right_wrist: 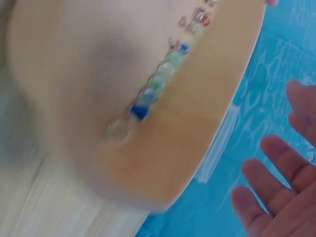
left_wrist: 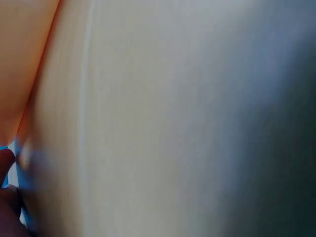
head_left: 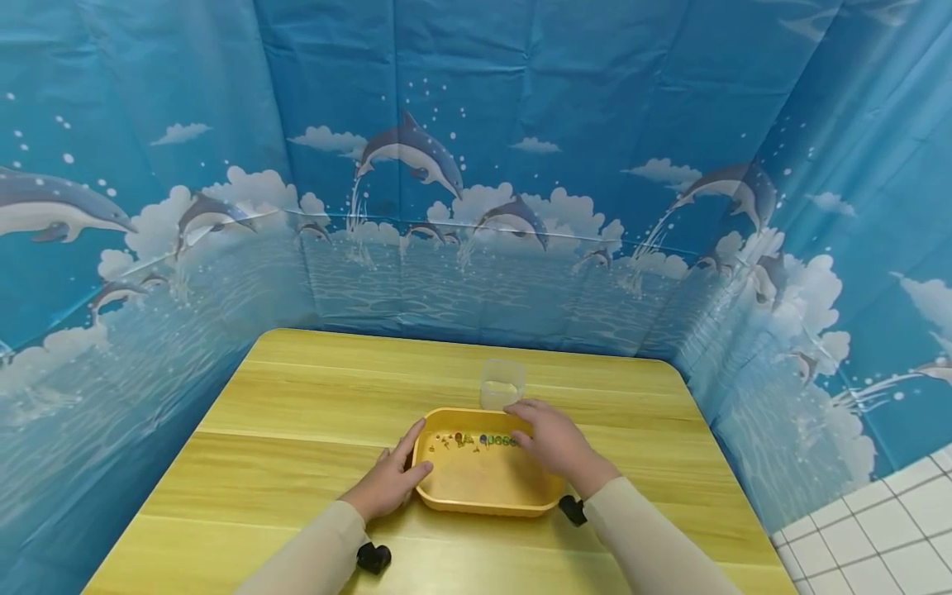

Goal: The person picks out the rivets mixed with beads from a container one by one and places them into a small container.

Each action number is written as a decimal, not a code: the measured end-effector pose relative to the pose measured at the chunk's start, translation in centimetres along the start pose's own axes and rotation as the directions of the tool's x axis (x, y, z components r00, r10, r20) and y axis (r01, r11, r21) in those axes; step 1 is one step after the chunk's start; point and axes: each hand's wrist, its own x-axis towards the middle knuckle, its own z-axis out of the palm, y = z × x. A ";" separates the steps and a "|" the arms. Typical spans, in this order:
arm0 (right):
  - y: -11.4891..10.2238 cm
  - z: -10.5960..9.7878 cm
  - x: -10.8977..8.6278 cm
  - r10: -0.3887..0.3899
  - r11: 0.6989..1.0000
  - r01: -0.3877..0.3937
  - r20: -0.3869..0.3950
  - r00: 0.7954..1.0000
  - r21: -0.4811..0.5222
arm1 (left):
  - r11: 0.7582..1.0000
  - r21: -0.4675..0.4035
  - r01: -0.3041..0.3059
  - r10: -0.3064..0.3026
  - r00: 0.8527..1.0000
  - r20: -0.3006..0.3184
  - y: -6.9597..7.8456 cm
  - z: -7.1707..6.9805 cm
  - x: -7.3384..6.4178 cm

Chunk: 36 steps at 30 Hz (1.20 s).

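Note:
A shallow orange-yellow tray [head_left: 487, 483] lies in front of me. Along its far side runs a row of blue, green and clear glass marbles [right_wrist: 157, 83], with small gold-coloured pieces [head_left: 448, 442] further left, too small to identify. My left hand [head_left: 388, 483] holds the tray's left side, thumb over the rim and fingers along the outer wall. Over the far right corner reaches my right hand [head_left: 554, 440], covering part of that rim. In the right wrist view its fingers [right_wrist: 276, 148] are spread and loosely bent with nothing between them. The left wrist view is mostly blurred.
A clear plastic container [head_left: 502, 385] stands just behind the tray, with something pale at its bottom. Both stand on a yellow wood-grain table [head_left: 297, 430]. A blue dolphin-print curtain [head_left: 476, 281] hangs behind the table and along its sides. Black wrist devices [head_left: 373, 559] sit below the cuffs.

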 end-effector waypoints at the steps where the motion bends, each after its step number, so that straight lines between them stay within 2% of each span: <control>1: -0.2 0.1 0.3 -0.008 1.000 0.008 0.003 1.000 0.010 | 1.000 -0.006 -0.001 0.001 1.000 -0.001 0.0 0.0 0.0; 8: -0.7 1.3 2.1 -0.001 0.986 -0.018 0.115 0.993 0.167 | 0.999 -0.052 0.013 -0.014 1.000 -0.014 0.1 0.2 0.1; 14: -0.3 2.7 3.5 0.017 0.974 -0.058 0.181 0.983 0.220 | 0.998 -0.051 0.039 -0.040 0.999 -0.014 -0.5 0.5 0.3; 19: -0.2 3.7 4.1 0.049 0.972 -0.094 0.205 0.978 0.217 | 0.999 -0.040 0.031 -0.031 0.999 -0.005 -0.2 0.3 0.2; 25: 0.4 4.1 4.5 0.041 0.979 -0.086 0.237 0.971 0.186 | 0.999 -0.035 0.028 -0.028 1.000 -0.003 -0.1 0.2 0.3; 36: 2.1 6.3 4.9 0.118 0.968 -0.160 0.215 0.969 0.191 | 0.998 -0.054 0.033 -0.034 0.999 -0.016 -0.1 0.5 0.3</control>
